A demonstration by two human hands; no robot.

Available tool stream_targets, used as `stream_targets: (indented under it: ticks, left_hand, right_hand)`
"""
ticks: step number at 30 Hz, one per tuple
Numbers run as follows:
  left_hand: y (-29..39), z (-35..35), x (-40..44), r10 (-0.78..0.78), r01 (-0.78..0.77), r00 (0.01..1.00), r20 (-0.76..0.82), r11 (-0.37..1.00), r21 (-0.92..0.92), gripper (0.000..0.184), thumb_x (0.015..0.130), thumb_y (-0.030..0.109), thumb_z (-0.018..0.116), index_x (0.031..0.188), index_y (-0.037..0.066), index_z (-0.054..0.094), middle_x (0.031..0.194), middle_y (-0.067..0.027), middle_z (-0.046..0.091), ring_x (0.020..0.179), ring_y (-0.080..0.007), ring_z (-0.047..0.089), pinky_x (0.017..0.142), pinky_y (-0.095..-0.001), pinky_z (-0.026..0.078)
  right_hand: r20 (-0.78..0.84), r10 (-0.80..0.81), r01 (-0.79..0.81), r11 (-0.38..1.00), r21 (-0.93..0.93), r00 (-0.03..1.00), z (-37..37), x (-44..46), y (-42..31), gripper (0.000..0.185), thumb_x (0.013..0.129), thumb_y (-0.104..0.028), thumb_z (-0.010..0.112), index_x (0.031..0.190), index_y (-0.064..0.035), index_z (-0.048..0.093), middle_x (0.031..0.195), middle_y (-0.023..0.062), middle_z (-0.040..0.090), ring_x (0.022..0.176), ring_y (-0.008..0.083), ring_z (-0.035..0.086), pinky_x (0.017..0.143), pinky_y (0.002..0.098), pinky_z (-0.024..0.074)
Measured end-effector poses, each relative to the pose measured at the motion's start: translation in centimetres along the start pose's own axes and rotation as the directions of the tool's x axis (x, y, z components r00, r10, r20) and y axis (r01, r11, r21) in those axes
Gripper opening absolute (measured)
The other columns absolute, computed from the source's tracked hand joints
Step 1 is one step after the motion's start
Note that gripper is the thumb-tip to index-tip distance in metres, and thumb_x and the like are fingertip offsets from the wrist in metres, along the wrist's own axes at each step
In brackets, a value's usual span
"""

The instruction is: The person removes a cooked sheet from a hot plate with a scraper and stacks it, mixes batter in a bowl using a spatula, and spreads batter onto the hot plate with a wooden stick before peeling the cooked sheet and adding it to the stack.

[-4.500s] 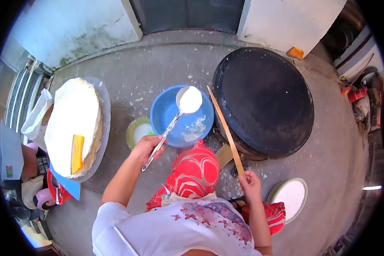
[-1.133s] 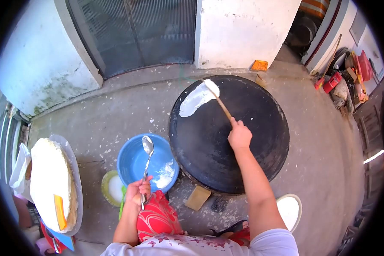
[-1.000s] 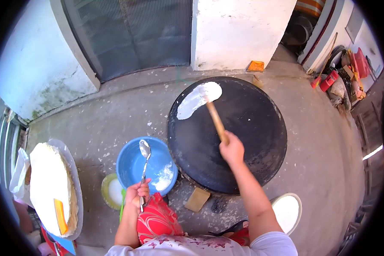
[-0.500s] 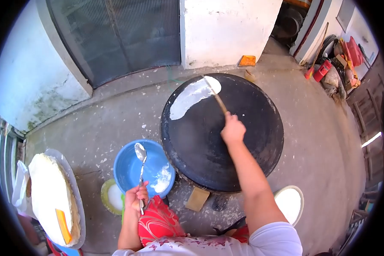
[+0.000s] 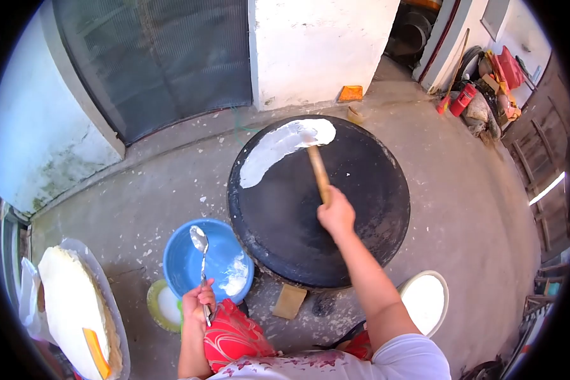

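My right hand point(image 5: 337, 212) grips the handle of a wooden batter spreader point(image 5: 318, 170). Its far end is blurred and meets the white batter point(image 5: 266, 156), which lies as a curved band along the far left of a large round black griddle point(image 5: 323, 253). My left hand point(image 5: 198, 301) is closed around a long-handled metal spoon point(image 5: 203, 263). The spoon's bowl, smeared white, points up over a blue basin point(image 5: 176, 256). White residue clings to the inside of that basin.
A green bowl of white stuff point(image 5: 164, 307) stands beside the basin. Left is a stack of pale flat sheets point(image 5: 73, 304) with a yellow scraper point(image 5: 96, 353) on it. A bucket of white liquid point(image 5: 424, 304) sits right of my knee. Clutter point(image 5: 487, 95) leans at the far right wall.
The spreader's handle has swung from slanting left to nearly upright, and my right hand has come slightly nearer. The batter band reaches a bit further right. My left hand still holds the spoon.
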State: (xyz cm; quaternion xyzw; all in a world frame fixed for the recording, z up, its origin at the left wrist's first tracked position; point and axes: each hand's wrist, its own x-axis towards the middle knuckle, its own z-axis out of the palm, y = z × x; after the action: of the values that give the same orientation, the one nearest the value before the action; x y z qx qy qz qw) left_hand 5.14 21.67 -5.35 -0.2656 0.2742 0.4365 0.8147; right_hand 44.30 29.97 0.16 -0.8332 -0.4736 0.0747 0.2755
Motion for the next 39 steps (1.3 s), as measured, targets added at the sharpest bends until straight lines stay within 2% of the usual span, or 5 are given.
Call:
stream_targets:
  ticks: [5,13,20,34,39]
  left_hand:
    - [-0.7,0.4,-0.6,0.020,-0.019,0.999,-0.031,0.999,0.036,0.030,0.085,0.007,0.037,0.108,-0.010,0.044,0.068,-0.0045,0.046,0.050,-0.0094,0.041,0.042,-0.0206,0.036]
    - [0.1,0.1,0.1,0.054,-0.054,0.998,-0.040,0.998,0.018,0.033,0.086,0.011,0.037,0.110,-0.010,0.043,0.070,-0.0043,0.046,0.050,-0.0095,0.041,0.043,-0.0214,0.037]
    - [0.3,0.0,0.2,0.053,-0.051,0.998,-0.035,0.997,0.057,0.029,0.084,0.007,0.038,0.107,-0.010,0.046,0.068,-0.0034,0.048,0.049,-0.0098,0.042,0.043,-0.0213,0.037]
    - [0.0,0.3,0.2,0.092,-0.086,0.994,-0.054,0.991,0.105,0.031,0.086,0.010,0.038,0.108,-0.009,0.045,0.070,-0.0041,0.047,0.050,-0.0093,0.041,0.043,-0.0218,0.037]
    - [0.4,0.1,-0.2,0.046,-0.043,0.999,-0.027,0.996,0.082,0.031,0.086,0.012,0.037,0.107,-0.009,0.046,0.070,-0.0044,0.047,0.050,-0.0093,0.041,0.043,-0.0218,0.037]
  right_hand:
    - [0.019,-0.094,0.092,0.883,-0.460,0.995,0.7,5.2,0.9,0.044,0.077,-0.014,0.051,0.120,-0.0060,0.043,0.092,0.0133,0.055,0.076,0.0271,0.060,0.063,0.0369,0.0504]
    - [0.155,-0.183,0.214,0.952,-0.219,0.971,0.0,-2.4,0.5,0.053,0.074,-0.009,0.049,0.126,-0.0057,0.038,0.094,0.0140,0.052,0.076,0.0297,0.060,0.066,0.0378,0.0498]
    - [-0.001,0.168,-0.167,0.976,-0.137,0.986,-2.3,-0.1,2.8,0.059,0.071,-0.014,0.053,0.127,-0.0075,0.038,0.106,0.0168,0.053,0.088,0.0354,0.058,0.078,0.0437,0.0457]
    - [0.136,-0.110,0.156,0.905,-0.396,0.985,-0.8,-2.3,2.0,0.065,0.071,-0.010,0.053,0.130,0.0009,0.028,0.096,0.0164,0.049,0.073,0.0306,0.061,0.064,0.0374,0.0507]
    - [0.016,0.148,-0.130,0.912,-0.389,0.989,-4.0,0.1,5.9,0.063,0.073,-0.011,0.054,0.130,0.0007,0.028,0.098,0.0169,0.049,0.076,0.0306,0.061,0.064,0.0386,0.0504]
